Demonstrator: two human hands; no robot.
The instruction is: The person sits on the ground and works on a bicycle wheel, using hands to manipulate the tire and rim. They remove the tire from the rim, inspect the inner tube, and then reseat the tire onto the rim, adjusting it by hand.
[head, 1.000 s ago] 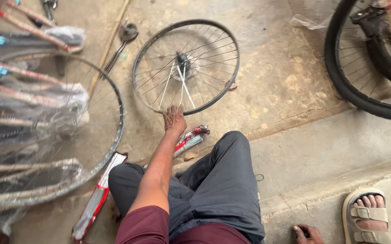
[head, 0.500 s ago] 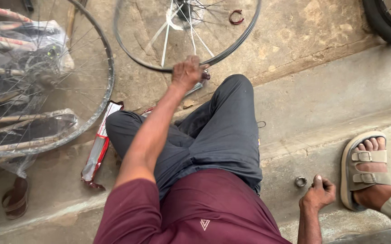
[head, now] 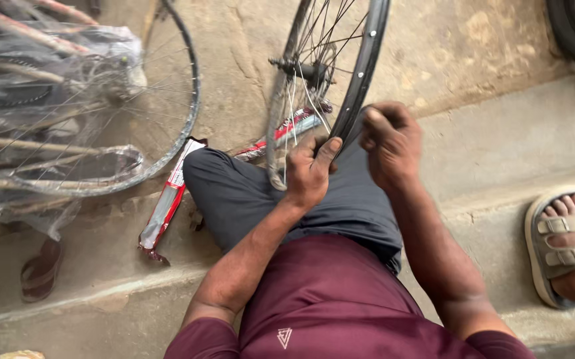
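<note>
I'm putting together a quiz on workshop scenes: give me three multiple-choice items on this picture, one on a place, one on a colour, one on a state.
1. Where does the red and white packet lie?
A. on the ground beside the person's knee
B. on the sandal
C. inside the bare wheel

2. What colour is the person's shirt?
A. yellow
B. maroon
C. white

3. How does the bare wheel stand?
A. flat on the ground
B. hung on a wall
C. held up on edge over the lap

Answers:
1 A: the packet rests on the concrete by the dark trouser leg.
2 B: the cloth at the bottom of the view is maroon.
3 C: the left hand has its grip on the rim's lower part, the right hand is at the rim beside it, and the wheel rises upright.
</note>
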